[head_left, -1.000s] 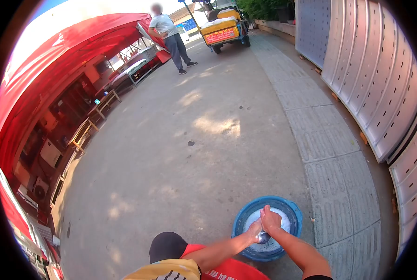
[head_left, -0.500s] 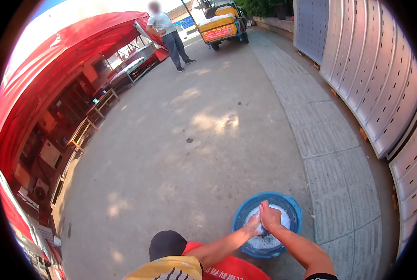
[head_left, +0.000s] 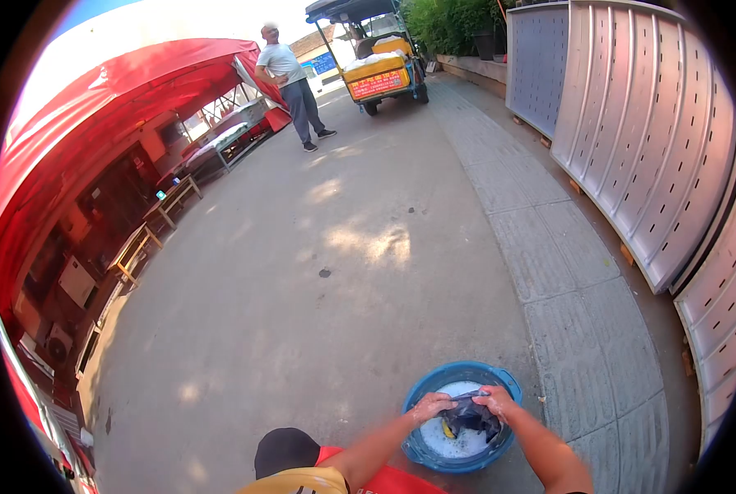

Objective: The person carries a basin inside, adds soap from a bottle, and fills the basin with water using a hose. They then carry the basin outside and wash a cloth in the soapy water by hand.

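Observation:
A blue basin of foamy water stands on the pavement at the lower right. Over the water, a dark wet cloth with a yellow patch hangs stretched between both hands. My left hand grips its left side, fingers closed on the fabric. The cloth's upper right part is held by my right hand, whose fingers are also closed. White suds cling to the skin of both hands.
A person stands under the open sky beside a red tent. Behind is a yellow cargo tricycle. Wooden benches line the left; metal panels line the right. A dark cap is below.
My hands, earlier pressed together over the basin, have moved apart, and the dark cloth now shows spread between them. The view has tilted slightly upward.

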`<move>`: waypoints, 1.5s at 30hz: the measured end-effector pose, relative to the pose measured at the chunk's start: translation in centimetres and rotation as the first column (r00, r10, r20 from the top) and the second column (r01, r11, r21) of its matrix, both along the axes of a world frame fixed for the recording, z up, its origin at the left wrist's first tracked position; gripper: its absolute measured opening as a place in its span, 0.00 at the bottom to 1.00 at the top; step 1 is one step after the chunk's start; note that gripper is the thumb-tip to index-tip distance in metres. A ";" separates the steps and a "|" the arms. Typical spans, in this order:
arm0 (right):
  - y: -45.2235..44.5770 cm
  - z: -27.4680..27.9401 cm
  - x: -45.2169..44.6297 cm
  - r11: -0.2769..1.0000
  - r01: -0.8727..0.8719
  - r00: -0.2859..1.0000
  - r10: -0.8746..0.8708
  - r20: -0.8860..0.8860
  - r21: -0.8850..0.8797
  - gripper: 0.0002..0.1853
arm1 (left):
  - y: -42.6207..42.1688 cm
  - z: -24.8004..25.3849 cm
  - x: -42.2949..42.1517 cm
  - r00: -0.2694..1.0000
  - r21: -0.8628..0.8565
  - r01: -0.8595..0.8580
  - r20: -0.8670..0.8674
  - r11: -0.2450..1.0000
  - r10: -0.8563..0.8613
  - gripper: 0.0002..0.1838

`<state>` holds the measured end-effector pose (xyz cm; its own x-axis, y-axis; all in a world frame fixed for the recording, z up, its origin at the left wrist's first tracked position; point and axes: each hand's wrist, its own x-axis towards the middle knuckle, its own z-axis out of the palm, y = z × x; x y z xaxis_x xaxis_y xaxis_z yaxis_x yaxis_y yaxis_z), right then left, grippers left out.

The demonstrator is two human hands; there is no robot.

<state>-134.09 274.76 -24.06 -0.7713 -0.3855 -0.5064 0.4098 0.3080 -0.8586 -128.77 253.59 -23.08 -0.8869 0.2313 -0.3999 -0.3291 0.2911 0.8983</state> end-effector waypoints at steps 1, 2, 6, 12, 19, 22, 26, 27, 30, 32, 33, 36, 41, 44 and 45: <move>-0.3 -1.8 -0.2 0.998 0.048 0.993 -0.042 -0.107 0.049 0.14 | 0.5 -1.2 0.0 0.989 0.177 -0.148 0.056 0.973 0.141 0.13; -1.0 -4.0 -0.2 0.991 0.092 0.977 -0.072 -0.203 0.095 0.14 | 1.0 -2.6 0.4 0.951 0.337 -0.306 0.146 0.891 0.271 0.13; -4.0 4.3 4.5 0.936 0.055 0.835 0.148 -0.531 0.348 0.16 | 3.0 -1.1 0.8 0.771 0.522 -0.636 0.450 0.569 0.450 0.15; -7.4 5.2 3.9 0.860 0.100 0.678 0.310 -0.667 0.501 0.10 | 6.8 4.9 2.5 0.625 0.497 -0.772 0.708 0.397 0.328 0.23; -7.6 5.7 4.6 0.902 0.032 0.598 0.329 -0.731 0.431 0.15 | 4.9 0.3 1.2 0.792 0.665 -0.607 0.549 0.435 0.266 0.28; -7.0 6.4 1.7 0.874 0.191 0.665 0.219 -0.714 0.446 0.06 | 6.7 4.8 1.6 0.698 0.349 -0.696 0.533 0.627 0.478 0.25; -7.4 6.0 5.0 0.904 0.074 0.507 0.330 -0.796 0.422 0.07 | 3.7 -4.7 0.0 0.782 0.702 -0.601 0.616 0.382 0.096 0.33; -7.3 5.6 4.3 0.883 0.004 0.540 0.393 -0.744 0.469 0.06 | 4.5 -2.6 0.4 0.785 0.660 -0.599 0.597 0.454 0.167 0.32; -6.1 4.8 2.5 0.877 0.215 0.637 0.206 -0.742 0.429 0.09 | 7.8 8.5 1.2 0.612 0.119 -0.696 0.615 0.708 0.498 0.24; -6.8 5.2 3.7 0.900 0.197 0.561 0.222 -0.797 0.389 0.08 | 5.4 4.2 0.0 0.695 0.251 -0.672 0.539 0.697 0.476 0.27; -7.5 5.4 5.3 0.920 0.140 0.463 0.267 -0.845 0.367 0.07 | 4.7 1.5 0.2 0.710 0.436 -0.687 0.572 0.581 0.411 0.26; -5.8 4.8 2.9 0.866 0.104 0.594 0.340 -0.729 0.489 0.09 | 6.5 6.3 1.0 0.689 0.552 -0.705 0.683 0.446 0.242 0.23; -6.7 4.5 5.9 0.889 0.059 0.434 0.387 -0.814 0.454 0.11 | 5.7 3.2 1.0 0.701 0.477 -0.695 0.616 0.539 0.359 0.21; -5.8 4.2 2.1 0.848 0.125 0.618 0.340 -0.709 0.515 0.08 | 7.9 7.8 0.6 0.600 0.016 -0.693 0.566 0.721 0.565 0.20; -6.0 4.3 2.9 0.874 0.146 0.568 0.309 -0.763 0.463 0.09 | 7.4 6.3 0.8 0.619 0.215 -0.724 0.622 0.655 0.480 0.19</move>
<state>-131.15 268.76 -19.77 -0.9044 -0.3862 0.1813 -0.4180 0.7170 -0.5579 -127.95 260.95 -16.76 -0.5948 -0.0403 -0.8029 -0.6878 -0.4915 0.5342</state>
